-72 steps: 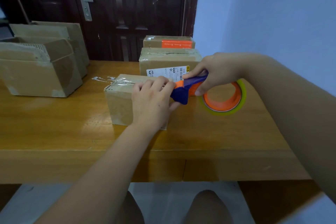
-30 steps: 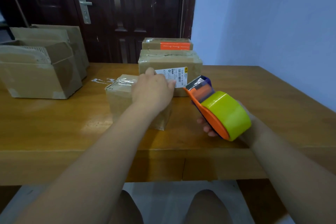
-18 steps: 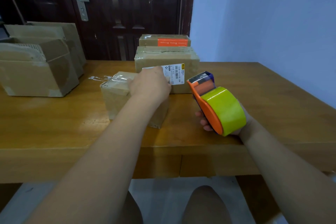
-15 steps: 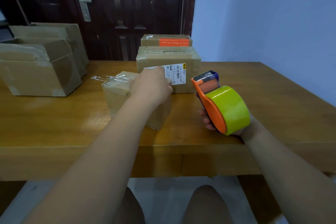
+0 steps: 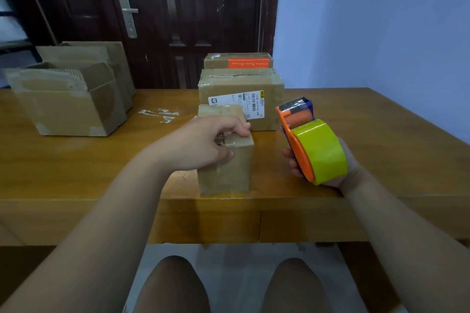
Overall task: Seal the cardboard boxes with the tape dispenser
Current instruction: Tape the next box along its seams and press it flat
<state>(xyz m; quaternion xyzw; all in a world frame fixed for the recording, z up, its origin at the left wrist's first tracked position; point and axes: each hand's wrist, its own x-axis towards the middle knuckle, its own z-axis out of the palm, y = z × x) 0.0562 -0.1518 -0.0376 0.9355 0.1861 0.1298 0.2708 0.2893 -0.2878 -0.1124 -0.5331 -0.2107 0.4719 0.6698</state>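
Observation:
A small brown cardboard box (image 5: 225, 173) stands near the front edge of the wooden table (image 5: 76, 173), narrow end toward me. My left hand (image 5: 203, 143) grips its top left corner, fingers curled over the taped top. My right hand (image 5: 338, 168) holds the tape dispenser (image 5: 305, 140) upright to the right of the box, apart from it. The dispenser is orange with a blue head and carries a yellow-green roll of tape.
Behind the small box sits a larger taped box (image 5: 241, 89) with a white shipping label, and behind that a box with an orange strip (image 5: 239, 60). Open cardboard boxes (image 5: 68, 99) stand at the left. Scraps of clear tape (image 5: 160, 113) lie on the table. A dark door is behind.
My left hand has turned the small box so its short end faces me and pulled it closer to the table's front edge. The dispenser, earlier at the box, stays raised at the right.

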